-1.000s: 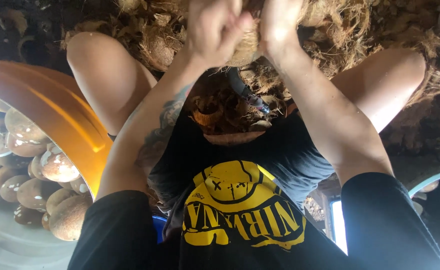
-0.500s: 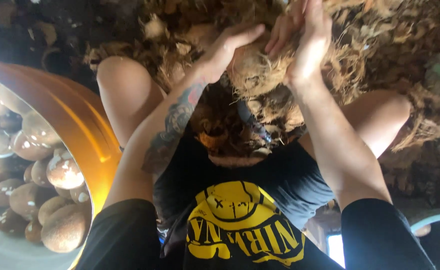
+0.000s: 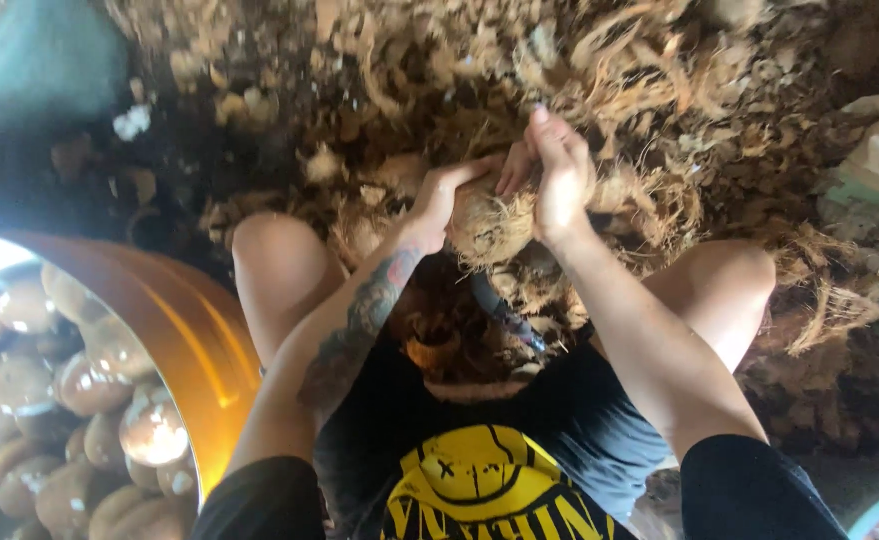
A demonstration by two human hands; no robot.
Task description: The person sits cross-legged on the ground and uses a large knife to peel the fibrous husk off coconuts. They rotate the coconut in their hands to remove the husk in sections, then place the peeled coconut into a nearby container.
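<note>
Left hand (image 3: 437, 203) and right hand (image 3: 559, 175) both clasped around fibrous brown coconut (image 3: 489, 228), beside orange tub (image 3: 184, 320).

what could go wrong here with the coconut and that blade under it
The left hand and right hand grip a fibrous coconut right above an upright metal blade between the knees; a slip could bring a palm or wrist onto it. The husk is stringy, so the grip may give suddenly. Loose husk pieces piled around could hide footing or tools.
</note>
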